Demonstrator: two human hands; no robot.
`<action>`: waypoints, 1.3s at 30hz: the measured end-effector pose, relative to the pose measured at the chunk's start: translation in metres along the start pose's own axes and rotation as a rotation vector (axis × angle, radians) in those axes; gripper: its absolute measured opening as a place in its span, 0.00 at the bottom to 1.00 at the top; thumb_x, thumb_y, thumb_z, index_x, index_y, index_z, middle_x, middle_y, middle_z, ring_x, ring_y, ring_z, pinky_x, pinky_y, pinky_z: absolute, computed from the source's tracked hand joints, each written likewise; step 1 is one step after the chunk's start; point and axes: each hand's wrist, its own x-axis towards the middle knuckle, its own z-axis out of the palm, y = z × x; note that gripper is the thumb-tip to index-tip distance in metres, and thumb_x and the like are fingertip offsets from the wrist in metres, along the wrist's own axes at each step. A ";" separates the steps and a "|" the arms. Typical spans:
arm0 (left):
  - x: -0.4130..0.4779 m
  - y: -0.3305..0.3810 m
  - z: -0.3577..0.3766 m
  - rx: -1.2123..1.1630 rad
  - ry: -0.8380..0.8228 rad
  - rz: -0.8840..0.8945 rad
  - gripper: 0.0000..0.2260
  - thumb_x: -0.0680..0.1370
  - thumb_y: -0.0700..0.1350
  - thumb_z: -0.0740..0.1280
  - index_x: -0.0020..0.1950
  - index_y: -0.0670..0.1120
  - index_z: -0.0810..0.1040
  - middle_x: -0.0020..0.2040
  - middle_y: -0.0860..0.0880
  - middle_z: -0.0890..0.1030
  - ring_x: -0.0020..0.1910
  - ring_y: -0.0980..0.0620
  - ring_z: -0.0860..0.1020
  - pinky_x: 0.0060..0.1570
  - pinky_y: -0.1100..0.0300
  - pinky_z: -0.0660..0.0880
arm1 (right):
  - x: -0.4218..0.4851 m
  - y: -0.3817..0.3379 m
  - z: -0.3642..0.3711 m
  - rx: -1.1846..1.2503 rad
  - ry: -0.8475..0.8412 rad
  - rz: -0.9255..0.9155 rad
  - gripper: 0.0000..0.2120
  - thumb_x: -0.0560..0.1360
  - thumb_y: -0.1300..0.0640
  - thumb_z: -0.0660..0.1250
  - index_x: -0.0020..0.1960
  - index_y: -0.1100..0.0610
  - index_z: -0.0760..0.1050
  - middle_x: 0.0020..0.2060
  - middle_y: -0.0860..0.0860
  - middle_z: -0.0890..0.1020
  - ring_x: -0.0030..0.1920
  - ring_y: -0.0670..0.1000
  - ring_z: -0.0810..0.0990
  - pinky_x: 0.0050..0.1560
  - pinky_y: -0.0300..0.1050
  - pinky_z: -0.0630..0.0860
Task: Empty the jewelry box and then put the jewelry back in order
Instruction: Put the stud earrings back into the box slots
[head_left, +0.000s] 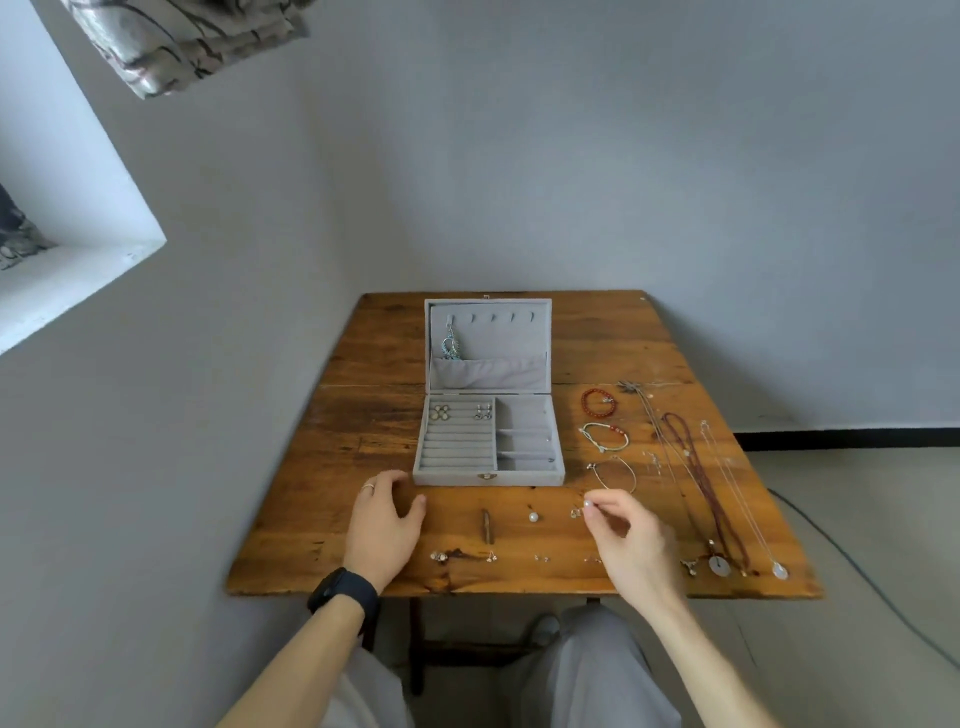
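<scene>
Now, head view: jewelry box lies open, mid-tabletop toward the far edge. Right hand pinches a pearl earring near the front edge. Left hand rests loosely curled, holding nothing, by the box's front-left corner. Risk: the tiny earring slips from the fingertip pinch and rolls off the front edge.

Grey jewelry box; orange-brown table with dark grain streaks; red bead bracelet; white pearl; maroon cord necklace; black watch; grey-and-black patterned curtain; pale grey wall.
</scene>
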 end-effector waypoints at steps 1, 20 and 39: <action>-0.004 0.007 -0.001 -0.025 0.056 0.007 0.14 0.79 0.51 0.69 0.63 0.53 0.73 0.60 0.53 0.74 0.65 0.50 0.72 0.58 0.58 0.71 | -0.005 0.005 -0.005 0.116 0.003 0.060 0.07 0.78 0.55 0.71 0.50 0.42 0.80 0.44 0.33 0.84 0.51 0.34 0.80 0.45 0.24 0.72; -0.015 0.108 0.083 0.257 -0.296 0.439 0.17 0.79 0.60 0.66 0.66 0.58 0.77 0.57 0.55 0.81 0.53 0.55 0.80 0.49 0.60 0.81 | -0.025 0.027 -0.015 0.333 0.021 0.206 0.07 0.78 0.57 0.70 0.54 0.47 0.82 0.48 0.42 0.85 0.52 0.39 0.82 0.50 0.31 0.76; -0.001 0.059 0.009 -0.283 -0.052 0.194 0.04 0.79 0.47 0.68 0.51 0.55 0.76 0.45 0.57 0.80 0.46 0.64 0.78 0.39 0.73 0.73 | -0.022 0.017 -0.017 0.294 -0.011 0.185 0.07 0.76 0.57 0.73 0.51 0.46 0.83 0.46 0.37 0.85 0.50 0.38 0.82 0.47 0.32 0.76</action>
